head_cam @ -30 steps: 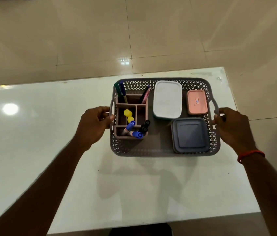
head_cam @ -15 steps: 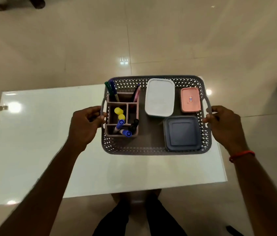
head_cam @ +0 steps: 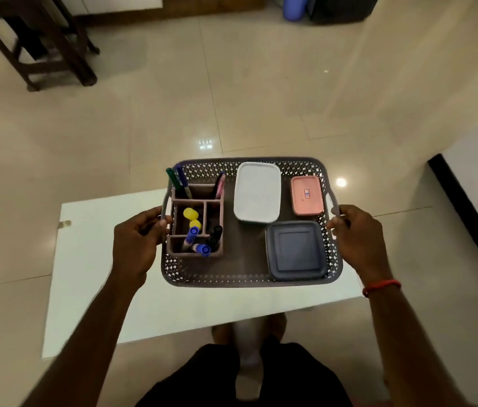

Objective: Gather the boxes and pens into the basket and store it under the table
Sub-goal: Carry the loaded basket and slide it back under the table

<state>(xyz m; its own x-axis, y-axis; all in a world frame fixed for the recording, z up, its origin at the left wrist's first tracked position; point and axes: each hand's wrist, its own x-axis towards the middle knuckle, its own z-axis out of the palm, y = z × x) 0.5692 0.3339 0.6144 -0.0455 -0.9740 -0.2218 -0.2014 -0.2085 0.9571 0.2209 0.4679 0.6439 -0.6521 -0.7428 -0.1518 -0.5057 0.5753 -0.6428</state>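
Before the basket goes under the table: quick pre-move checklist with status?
1. Left hand closed on its handle: ok.
2. Right hand closed on its handle: ok.
3. Basket held roughly level: ok.
4. White box, pink box, dark box inside: ok.
5. Pens in the organizer: ok.
6. Space under the table free: cannot tell, hidden.

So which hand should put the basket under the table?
Neither alone, probably both: the left hand grips the basket by its left handle, the right hand by its right handle, and the load spans both sides.
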